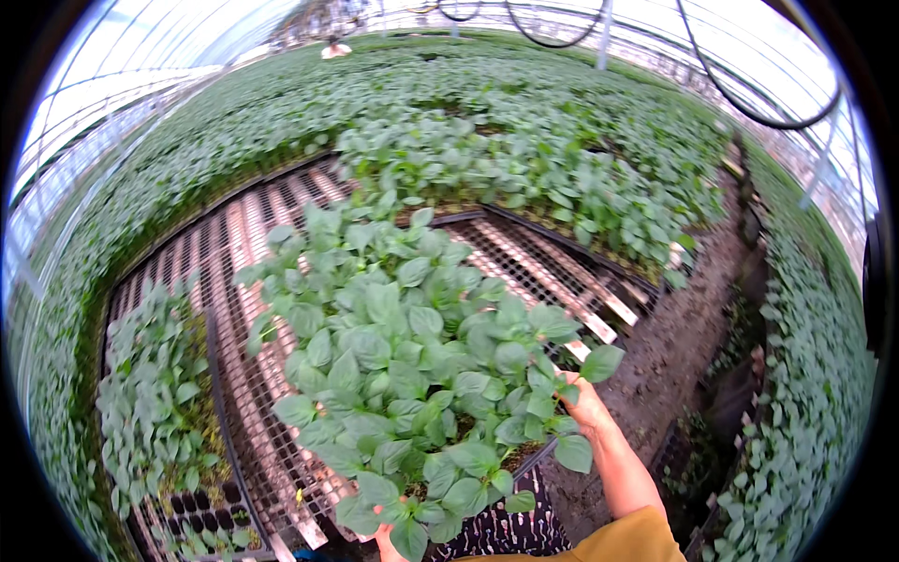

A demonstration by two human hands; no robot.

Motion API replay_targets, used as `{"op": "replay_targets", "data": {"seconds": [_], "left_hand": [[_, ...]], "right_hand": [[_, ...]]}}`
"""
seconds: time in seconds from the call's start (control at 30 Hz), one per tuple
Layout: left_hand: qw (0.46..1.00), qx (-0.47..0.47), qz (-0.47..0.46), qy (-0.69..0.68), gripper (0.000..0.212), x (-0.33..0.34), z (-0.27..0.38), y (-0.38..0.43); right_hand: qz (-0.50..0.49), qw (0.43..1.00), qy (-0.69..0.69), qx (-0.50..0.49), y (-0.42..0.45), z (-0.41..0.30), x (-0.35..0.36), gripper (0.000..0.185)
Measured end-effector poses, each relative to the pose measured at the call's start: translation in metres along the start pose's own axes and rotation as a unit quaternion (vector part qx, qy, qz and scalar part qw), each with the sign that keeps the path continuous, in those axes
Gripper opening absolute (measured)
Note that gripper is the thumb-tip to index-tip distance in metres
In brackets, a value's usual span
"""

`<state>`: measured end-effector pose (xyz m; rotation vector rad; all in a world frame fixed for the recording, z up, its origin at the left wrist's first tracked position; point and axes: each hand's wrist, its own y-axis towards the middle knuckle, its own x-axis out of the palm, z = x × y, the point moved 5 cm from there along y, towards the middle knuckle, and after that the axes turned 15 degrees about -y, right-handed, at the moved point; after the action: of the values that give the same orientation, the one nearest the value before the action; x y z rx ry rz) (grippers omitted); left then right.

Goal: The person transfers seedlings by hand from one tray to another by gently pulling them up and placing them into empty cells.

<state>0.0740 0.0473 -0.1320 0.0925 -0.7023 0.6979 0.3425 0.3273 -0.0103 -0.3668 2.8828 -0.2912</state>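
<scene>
A black plastic seedling tray (536, 459), thick with broad-leaved green plants (407, 344), is held out before my body above a slatted bench. My right hand (581, 404) grips its right side, with the fingers partly behind leaves. At the near left corner, my left hand (388, 539) has hold of the tray; leaves cover most of that hand. Dark soil shows at the near edge, and foliage hides nearly all the rest of the tray. Patterned dark cloth (523, 523) lies just below it.
Wire mesh over pale wooden slats (246, 239) forms the bench. On the left sits a partly filled seedling tray (218, 393) with bare cells at its near end. Dense seedlings (534, 140) spread beyond. A muddy aisle (653, 379) runs on the right, and black hoses (758, 116) hang overhead.
</scene>
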Motion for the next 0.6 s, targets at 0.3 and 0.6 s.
{"op": "replay_targets", "data": {"seconds": [0.3, 0.6], "left_hand": [[0.980, -0.145, -0.004, -0.134, 0.016, 0.053, -0.012, 0.010], [0.983, -0.152, -0.107, -0.004, 0.026, 0.188, -0.024, 0.066]], "right_hand": [[0.042, 0.998, 0.051, 0.010, -0.039, 0.026, -0.069, 0.016], [0.139, 0.986, 0.084, -0.040, 0.003, 0.065, -0.137, 0.017]]}}
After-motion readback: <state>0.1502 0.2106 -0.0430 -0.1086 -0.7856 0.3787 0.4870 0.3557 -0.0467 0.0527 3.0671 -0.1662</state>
